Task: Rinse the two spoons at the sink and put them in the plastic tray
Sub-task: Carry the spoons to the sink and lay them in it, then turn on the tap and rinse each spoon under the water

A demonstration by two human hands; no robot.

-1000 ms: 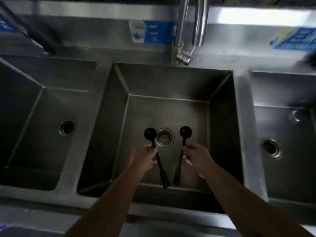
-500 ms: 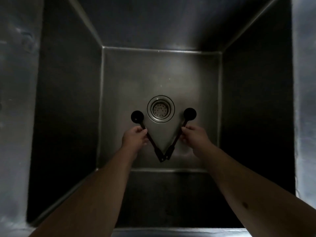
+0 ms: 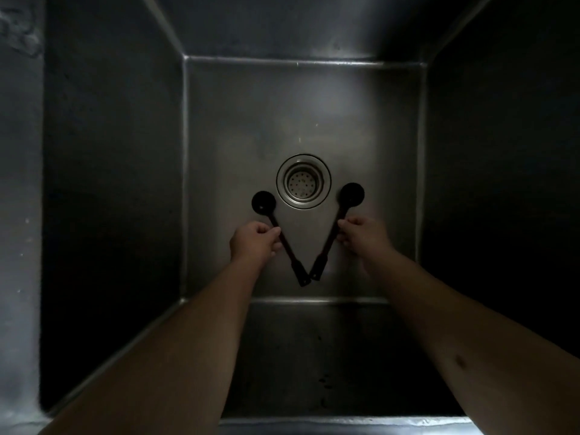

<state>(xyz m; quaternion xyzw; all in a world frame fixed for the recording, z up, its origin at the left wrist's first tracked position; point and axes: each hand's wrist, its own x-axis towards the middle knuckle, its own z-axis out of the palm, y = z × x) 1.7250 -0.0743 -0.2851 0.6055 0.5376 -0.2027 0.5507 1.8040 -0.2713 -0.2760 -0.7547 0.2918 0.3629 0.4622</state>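
Deep steel sink basin (image 3: 301,120): left hand (image 3: 254,241) and right hand (image 3: 361,235) each pinch a black spoon (image 3: 279,237) (image 3: 335,230), bowls flanking the drain strainer (image 3: 303,181), likely poised for rinsing.

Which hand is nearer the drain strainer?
Right, narrowly. The right hand sits below-right of the drain strainer; the left hand sits below-left, slightly lower.

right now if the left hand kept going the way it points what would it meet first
The left hand, gripping the left spoon, reaches forward and down into the sink. Going on, it would probably meet the bare sink floor left of the drain strainer, though depth is hard to judge.
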